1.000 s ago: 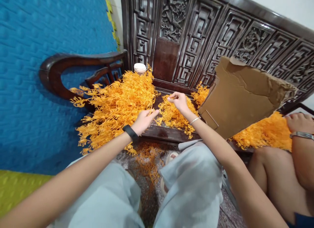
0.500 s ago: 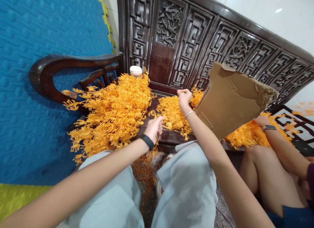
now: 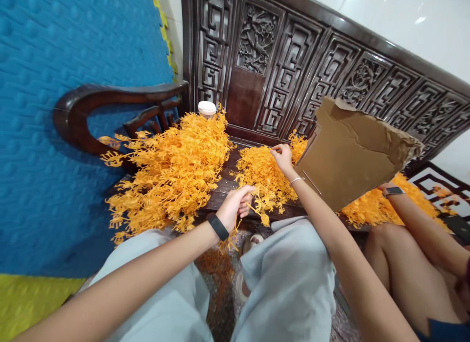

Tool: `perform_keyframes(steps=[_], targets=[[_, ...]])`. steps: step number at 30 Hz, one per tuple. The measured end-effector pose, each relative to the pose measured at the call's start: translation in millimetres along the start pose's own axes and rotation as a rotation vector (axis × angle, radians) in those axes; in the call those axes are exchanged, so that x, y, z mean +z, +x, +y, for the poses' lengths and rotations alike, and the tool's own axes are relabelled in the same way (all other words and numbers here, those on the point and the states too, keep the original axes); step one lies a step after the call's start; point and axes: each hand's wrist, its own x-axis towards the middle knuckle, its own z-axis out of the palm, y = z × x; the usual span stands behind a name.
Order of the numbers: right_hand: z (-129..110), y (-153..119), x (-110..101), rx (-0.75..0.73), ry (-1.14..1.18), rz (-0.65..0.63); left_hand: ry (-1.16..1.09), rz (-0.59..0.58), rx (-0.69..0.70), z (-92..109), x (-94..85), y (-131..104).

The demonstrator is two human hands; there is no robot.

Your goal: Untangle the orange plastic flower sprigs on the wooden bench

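Left hand: the left hand [image 3: 238, 206], with a black wristband [image 3: 219, 228], hung just over the front edge of the bench [image 3: 228, 168], fingers curled in and closed on a thin orange sprig [image 3: 264, 218].
Sprig: it poked out by the fingertips at that front edge, its tips near the small heap.
Right hand: the right hand [image 3: 282, 158], bracelet [image 3: 296, 180] at the wrist, was above the small heap [image 3: 253, 168], fingers bent and nearly together; I couldn't tell whether they pinched anything.
Big heap: the big heap [image 3: 172, 170] of orange sprigs filled the bench's left end beside the armrest [image 3: 73, 116] and spilled past the front edge.
Lidded cup: the white-lidded cup [image 3: 207, 108] stood behind it, near the back left corner.
Cardboard: a creased brown cardboard piece [image 3: 358, 151] stood tilted right of the small heap.
Neighbour: another person's hand [image 3: 385, 186] reached the right-hand heap [image 3: 367, 205], partly hidden by the cardboard.
Floor: orange bits [image 3: 216, 263] lay below the front edge.
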Motion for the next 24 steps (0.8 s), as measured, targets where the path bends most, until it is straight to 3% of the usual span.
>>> perform_keyframes(steps=[4, 7, 11, 15, 18, 24], targets=[[-31.1, -27.4, -9.8, -0.047, 0.290, -0.319, -0.027, 0.013, 0.085, 20.1, -6.8, -2.0], [-57.1, -47.9, -17.3, -0.072, 0.441, -0.461, -0.085, 0.117, 0.141, 33.5, -13.0, -1.2], [-81.6, -62.9, -22.0, 0.061, 0.575, -0.685, -0.153, 0.214, 0.193, 44.7, -20.2, 2.1], [-87.1, -68.3, -26.5, 0.120, 0.623, -0.960, -0.140, 0.236, 0.208, 46.1, -24.0, 6.2], [-82.4, -68.1, -29.9, 0.125, 0.686, -0.990, -0.140, 0.254, 0.205, 44.5, -25.1, 8.9], [-71.7, -62.7, -26.1, 0.132, 0.701, -0.855, -0.138, 0.228, 0.170, 40.5, -27.9, 15.4]])
